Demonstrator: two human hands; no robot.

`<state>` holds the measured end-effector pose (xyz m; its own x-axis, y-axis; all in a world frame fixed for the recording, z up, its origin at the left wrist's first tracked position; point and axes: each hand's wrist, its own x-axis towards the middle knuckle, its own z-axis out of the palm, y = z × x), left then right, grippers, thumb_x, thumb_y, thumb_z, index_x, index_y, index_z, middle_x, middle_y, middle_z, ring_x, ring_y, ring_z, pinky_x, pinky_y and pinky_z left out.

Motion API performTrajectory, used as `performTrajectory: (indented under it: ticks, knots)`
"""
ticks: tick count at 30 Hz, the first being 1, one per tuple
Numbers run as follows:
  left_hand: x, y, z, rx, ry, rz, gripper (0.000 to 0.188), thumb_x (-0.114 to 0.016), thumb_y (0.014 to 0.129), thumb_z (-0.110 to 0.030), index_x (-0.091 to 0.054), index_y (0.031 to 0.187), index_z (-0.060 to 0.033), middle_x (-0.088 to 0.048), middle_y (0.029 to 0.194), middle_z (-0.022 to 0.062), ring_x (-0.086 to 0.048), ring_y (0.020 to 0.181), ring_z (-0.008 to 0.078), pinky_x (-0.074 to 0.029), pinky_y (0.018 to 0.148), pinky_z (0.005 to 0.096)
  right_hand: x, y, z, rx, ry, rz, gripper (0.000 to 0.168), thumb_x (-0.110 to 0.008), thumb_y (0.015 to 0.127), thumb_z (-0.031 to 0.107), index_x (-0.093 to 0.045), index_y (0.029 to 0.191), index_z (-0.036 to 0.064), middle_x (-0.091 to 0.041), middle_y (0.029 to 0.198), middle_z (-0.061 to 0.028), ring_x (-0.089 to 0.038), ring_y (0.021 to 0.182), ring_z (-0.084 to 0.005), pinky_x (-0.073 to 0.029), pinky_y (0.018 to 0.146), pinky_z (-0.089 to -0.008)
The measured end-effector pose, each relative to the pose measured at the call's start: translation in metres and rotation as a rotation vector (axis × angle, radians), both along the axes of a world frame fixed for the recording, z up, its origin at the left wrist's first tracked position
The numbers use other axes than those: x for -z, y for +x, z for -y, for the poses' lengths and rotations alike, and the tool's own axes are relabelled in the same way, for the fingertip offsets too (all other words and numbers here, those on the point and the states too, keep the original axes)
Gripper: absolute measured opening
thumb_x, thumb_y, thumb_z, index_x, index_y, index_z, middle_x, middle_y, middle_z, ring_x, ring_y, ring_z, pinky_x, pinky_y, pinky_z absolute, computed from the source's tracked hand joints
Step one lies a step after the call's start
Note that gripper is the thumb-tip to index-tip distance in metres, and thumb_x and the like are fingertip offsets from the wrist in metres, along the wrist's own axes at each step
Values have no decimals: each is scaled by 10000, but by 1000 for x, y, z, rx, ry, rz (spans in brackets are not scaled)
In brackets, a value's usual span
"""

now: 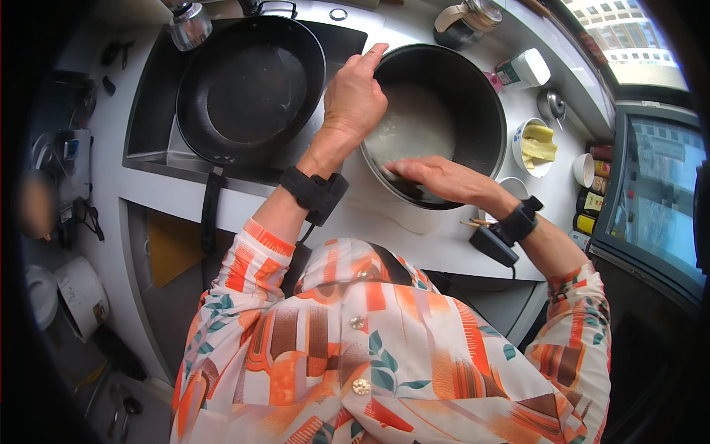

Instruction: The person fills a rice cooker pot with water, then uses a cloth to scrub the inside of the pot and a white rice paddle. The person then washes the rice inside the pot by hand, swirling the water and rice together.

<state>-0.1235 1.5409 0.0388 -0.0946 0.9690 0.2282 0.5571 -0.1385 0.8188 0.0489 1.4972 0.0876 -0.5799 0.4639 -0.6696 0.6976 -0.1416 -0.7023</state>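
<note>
A deep dark-walled cooking pot (477,111) stands on the white counter in front of me. Its lower inside looks pale and cloudy; I cannot tell whether that is liquid or the pot's floor. My left hand (355,94) grips the pot's left rim, with the index finger pointing along it. Over the near rim reaches my right hand (438,176), fingers together and pointing left, close to the inner wall. Something whitish shows under its fingertips, too blurred to name. Both wrists wear black straps with small boxes.
A black frying pan (255,89) lies over the sink (147,122) at the left, its handle jutting past the counter edge. At the right stand a bowl of yellow pieces (537,145), a glass jug (463,28), a white-lidded container (524,69) and several bottles near an open window (654,183).
</note>
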Motion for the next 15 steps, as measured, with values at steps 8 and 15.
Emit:
performTrajectory:
  ticks: [8, 15]
  knots:
    - [-3, 0, 0, 27, -43, 4, 475, -468, 725, 45, -538, 1167, -114, -600, 1021, 145, -574, 921, 345, -466, 808, 378, -9, 16, -9, -174, -51, 59, 427, -390, 926, 399, -583, 1165, 102, -613, 1085, -110, -538, 938, -201, -385, 891, -274]
    - [-3, -5, -1, 89, -17, -19, 490, -450, 726, 60, -517, 1185, -96, -591, 1056, 139, -567, 951, 343, -460, 835, 373, -1, 54, -39, -941, 570, 626, 266, -459, 795, 241, -681, 788, 95, -658, 799, -133, -618, 839, -270, -372, 922, -374]
